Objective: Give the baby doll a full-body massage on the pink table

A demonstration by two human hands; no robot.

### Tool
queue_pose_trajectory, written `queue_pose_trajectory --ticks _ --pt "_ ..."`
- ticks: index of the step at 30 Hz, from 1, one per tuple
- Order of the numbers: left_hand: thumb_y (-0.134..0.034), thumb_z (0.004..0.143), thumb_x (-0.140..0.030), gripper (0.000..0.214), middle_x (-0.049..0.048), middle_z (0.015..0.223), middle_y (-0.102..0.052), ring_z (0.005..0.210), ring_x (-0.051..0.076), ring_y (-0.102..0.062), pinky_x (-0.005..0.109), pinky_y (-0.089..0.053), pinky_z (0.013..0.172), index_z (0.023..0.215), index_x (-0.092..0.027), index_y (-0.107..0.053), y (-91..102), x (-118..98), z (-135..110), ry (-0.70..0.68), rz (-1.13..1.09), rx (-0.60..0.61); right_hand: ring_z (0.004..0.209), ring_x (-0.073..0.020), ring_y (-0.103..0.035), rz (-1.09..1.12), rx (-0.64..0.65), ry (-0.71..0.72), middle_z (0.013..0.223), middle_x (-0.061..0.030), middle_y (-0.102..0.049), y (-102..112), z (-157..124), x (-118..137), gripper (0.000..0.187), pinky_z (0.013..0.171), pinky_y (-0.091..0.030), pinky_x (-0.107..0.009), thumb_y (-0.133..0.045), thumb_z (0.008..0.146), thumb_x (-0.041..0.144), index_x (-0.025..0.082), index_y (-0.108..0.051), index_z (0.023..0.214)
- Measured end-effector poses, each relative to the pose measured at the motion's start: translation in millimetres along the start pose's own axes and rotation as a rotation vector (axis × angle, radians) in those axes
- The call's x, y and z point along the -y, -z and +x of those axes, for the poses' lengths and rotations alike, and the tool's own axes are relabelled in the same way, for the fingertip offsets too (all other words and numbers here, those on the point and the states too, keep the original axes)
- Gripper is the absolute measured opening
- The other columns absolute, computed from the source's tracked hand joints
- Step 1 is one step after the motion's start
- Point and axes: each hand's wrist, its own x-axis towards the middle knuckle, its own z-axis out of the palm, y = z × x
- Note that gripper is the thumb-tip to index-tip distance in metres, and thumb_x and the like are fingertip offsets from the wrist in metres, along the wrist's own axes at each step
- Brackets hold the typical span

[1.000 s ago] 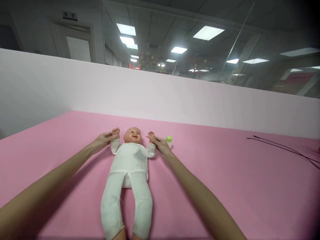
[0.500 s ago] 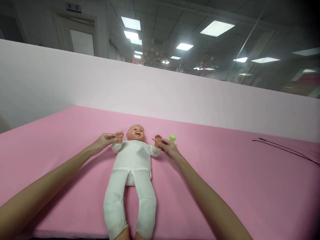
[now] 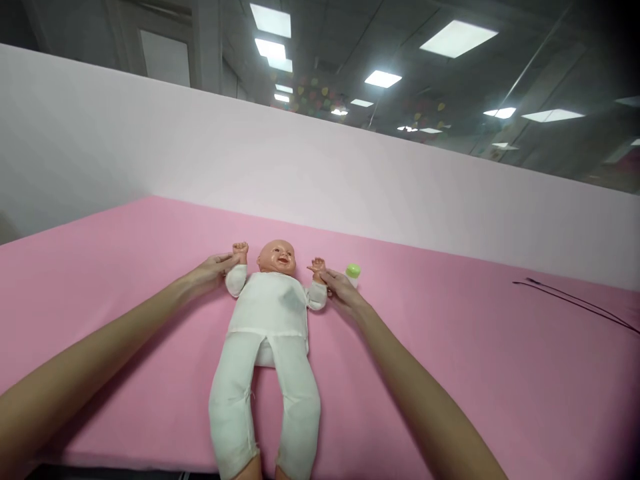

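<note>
Left hand [image 3: 210, 270]: I am logging it as narrow, closing on the baby doll's right wrist just under the raised fist; the doll's fist is standing clear of the fingers now, where the earlier head view had them overlapping it.

Right hand [image 3: 340, 291]: I am seeing it pinch narrowly at the doll's left wrist, with the small doll fingers showing past it.

Baby doll [image 3: 267, 313]: it is lying on its back in a white cloth suit, between both hands, legs pointing toward me, arms spread to either side.

Small bottle [image 3: 353, 275]: it is standing just beside the right hand, its green cap [image 3: 353, 270] nearly touching the hand's edge; not held.

Pink sheet [image 3: 450, 393]: it is covering the table under everything, its near edge now entering along the bottom of my feed.

Black cable [image 3: 575, 301]: it is lying well to the right, and less of it is showing than earlier.

White partition [image 3: 320, 167]: it is running behind the sheet, sitting higher in view.

Beyond: ceiling lights [image 3: 383, 79] and a door [image 3: 165, 59] are showing over the partition.
</note>
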Motion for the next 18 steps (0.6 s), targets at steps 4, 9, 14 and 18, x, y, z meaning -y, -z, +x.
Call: queue_pose_trajectory --ticks 4,9,14,18 --pt "-0.094 0.064 -0.041 0.038 0.0136 0.112 -0.070 0.105 0.030 -0.065 0.036 -0.054 0.086 0.093 -0.019 -0.081 27.8 -15.4 -28.7 -0.064 0.337 0.512 0.102 -0.0244 -0.065 -0.163 0.356 0.046 0.108 -0.0088 -0.073 10.5 -32.5 2.7 0.043 0.086 -0.051 -0.035 -0.094 0.065 0.040 0.021 -0.081 0.102" --pt "-0.090 0.067 -0.031 0.028 0.0099 0.120 -0.069 0.108 0.030 -0.063 0.034 -0.054 0.086 0.095 -0.028 -0.085 27.0 -25.1 -41.5 -0.063 0.644 0.729 0.105 -0.0248 -0.064 -0.439 0.659 0.042 0.111 -0.0081 -0.071 9.7 -46.3 -0.4 0.038 0.096 -0.050 -0.041 -0.094 0.063 0.033 0.024 -0.084 0.098" --pt "-0.082 0.077 -0.051 0.033 0.0064 0.084 -0.070 0.077 0.020 -0.062 0.031 -0.049 0.073 0.080 -0.018 -0.079 7.1 -1.7 -30.1 -0.145 0.404 0.280 0.106 -0.0262 -0.066 -0.162 0.319 0.038 0.112 -0.0087 -0.073 0.1 -36.3 -2.6 0.041 0.091 -0.052 -0.038 -0.089 0.072 0.046 0.023 -0.081 0.106" --pt "-0.067 0.084 -0.067 0.054 -0.0005 0.058 -0.053 0.056 0.014 -0.046 0.027 -0.036 0.053 0.060 -0.019 -0.058 -8.6 22.7 -8.7 -0.159 0.161 -0.386 0.091 -0.0211 -0.067 0.024 -0.114 -0.050 0.105 -0.0078 -0.077 -10.6 -2.7 -2.9 0.041 0.076 -0.055 -0.030 -0.077 0.083 0.051 0.021 -0.079 0.112"
